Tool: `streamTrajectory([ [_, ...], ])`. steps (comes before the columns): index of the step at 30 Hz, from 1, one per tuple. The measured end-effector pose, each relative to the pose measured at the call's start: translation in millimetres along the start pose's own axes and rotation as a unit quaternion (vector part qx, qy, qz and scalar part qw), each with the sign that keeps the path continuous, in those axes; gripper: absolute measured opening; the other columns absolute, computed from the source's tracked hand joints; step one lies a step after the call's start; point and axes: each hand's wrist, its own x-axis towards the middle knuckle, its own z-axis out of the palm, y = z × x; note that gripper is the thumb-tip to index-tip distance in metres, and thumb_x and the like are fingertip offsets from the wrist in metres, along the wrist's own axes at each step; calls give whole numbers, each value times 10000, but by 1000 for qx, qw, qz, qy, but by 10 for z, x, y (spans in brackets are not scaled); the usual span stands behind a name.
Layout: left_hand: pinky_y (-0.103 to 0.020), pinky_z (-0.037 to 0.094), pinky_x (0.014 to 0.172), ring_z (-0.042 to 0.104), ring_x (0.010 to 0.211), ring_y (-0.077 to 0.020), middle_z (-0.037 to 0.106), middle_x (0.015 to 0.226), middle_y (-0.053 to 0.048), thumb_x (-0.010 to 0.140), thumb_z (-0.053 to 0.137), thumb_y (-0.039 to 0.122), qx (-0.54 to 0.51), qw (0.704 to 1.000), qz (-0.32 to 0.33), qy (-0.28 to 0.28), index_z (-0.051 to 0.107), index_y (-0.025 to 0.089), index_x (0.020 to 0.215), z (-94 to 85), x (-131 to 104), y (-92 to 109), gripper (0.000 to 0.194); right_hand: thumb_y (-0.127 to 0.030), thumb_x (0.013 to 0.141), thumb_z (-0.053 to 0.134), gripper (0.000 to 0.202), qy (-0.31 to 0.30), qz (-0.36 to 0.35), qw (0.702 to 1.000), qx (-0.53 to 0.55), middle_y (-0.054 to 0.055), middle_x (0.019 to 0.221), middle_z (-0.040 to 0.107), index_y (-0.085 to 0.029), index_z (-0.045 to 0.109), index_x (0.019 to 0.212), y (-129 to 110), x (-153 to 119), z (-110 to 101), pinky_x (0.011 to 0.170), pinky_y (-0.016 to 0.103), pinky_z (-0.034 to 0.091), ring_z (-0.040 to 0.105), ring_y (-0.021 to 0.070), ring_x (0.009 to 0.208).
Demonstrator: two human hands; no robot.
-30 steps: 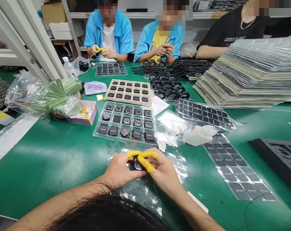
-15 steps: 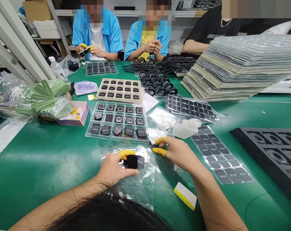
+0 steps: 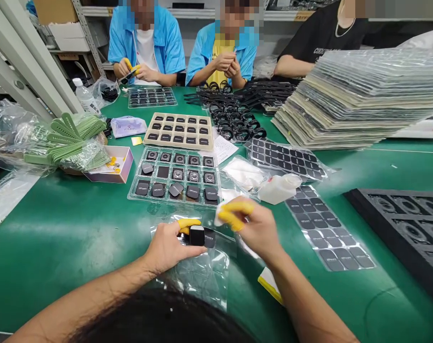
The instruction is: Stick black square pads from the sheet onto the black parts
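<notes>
Between the thumb and yellow-covered fingers of my left hand [image 3: 177, 240] is a black square watch body [image 3: 197, 235], its glossy face up. A dark printed square film [image 3: 210, 238] lies just right of it, over a clear plastic sheet [image 3: 202, 281]. My right hand [image 3: 250, 224], also with yellow finger covers, pinches a white wipe [image 3: 220, 213] above the table, right of the watch body. Beyond my hands a clear tray [image 3: 130, 193] holds several watch bodies and dark square films.
A white bottle [image 3: 279, 188] and film sheets [image 3: 331, 233] lie to the right, near a black foam tray [image 3: 359, 209]. A beige tray [image 3: 150, 138], green straps [image 3: 69, 143] and a tall stack of sheets [image 3: 345, 105] stand farther back. Three people sit opposite.
My right hand has lifted off the table with the white wipe in its fingers and come slightly closer to me. My left hand still holds the watch body, whose face now catches a reflection.
</notes>
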Motion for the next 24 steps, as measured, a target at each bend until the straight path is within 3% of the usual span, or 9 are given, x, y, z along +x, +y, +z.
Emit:
streamTrajectory([
  [3, -375, 754, 906, 918, 894, -288, 969, 964, 0, 717, 1064, 352, 21, 1000, 14, 8, 975, 256, 1178, 18, -2, -18, 479, -390, 1182, 752, 194, -65, -128, 989, -20, 49, 985, 874, -295, 903, 1105, -204, -78, 228, 693, 326, 581, 749, 195, 779],
  [6, -356, 737, 888, 913, 884, -280, 971, 965, -1, 705, 1064, 322, 31, 999, 16, 16, 973, 239, 1161, 28, -9, -18, 472, -280, 1169, 733, 194, -86, -165, 982, -43, 52, 1141, 882, -321, 919, 1137, -252, -99, 322, 815, 364, 617, 766, 197, 869],
  [8, -335, 721, 853, 902, 845, -267, 961, 919, 8, 689, 1057, 267, 43, 999, 23, 13, 976, 230, 1094, 29, -15, -9, 414, -254, 1147, 742, 216, -116, -162, 979, -42, 36, 1170, 879, -357, 931, 1122, -236, -94, 317, 841, 393, 609, 748, 200, 862],
  [10, -319, 708, 813, 889, 807, -256, 945, 863, 16, 692, 1045, 240, 54, 998, 30, 14, 976, 225, 1043, 26, -20, 4, 358, -252, 1136, 736, 240, -136, -138, 979, -58, 24, 1074, 876, -380, 936, 1095, -219, -85, 298, 833, 414, 576, 745, 216, 840],
  [13, -321, 719, 821, 901, 842, -265, 961, 917, 4, 710, 1063, 274, 34, 999, 18, 32, 979, 223, 1122, 22, -26, 25, 424, -316, 1137, 740, 196, -109, -94, 985, -92, 53, 981, 868, -337, 923, 1068, -219, -75, 285, 802, 440, 520, 758, 255, 853],
  [18, -333, 752, 900, 921, 876, -271, 972, 962, 12, 689, 1055, 206, 32, 999, 21, 24, 982, 246, 1142, 11, -25, 47, 461, -336, 1150, 736, 199, -131, -117, 983, -51, 50, 935, 853, -333, 894, 1030, -245, -63, 310, 803, 428, 515, 756, 251, 831],
  [24, -364, 767, 959, 938, 988, -303, 986, 1064, -20, 712, 1088, 306, 1, 999, -3, 40, 975, 231, 1185, 26, -22, 33, 492, -343, 1182, 693, 245, -37, -83, 987, -132, 92, 959, 853, -266, 881, 1045, -184, -67, 249, 776, 412, 512, 757, 264, 856],
])
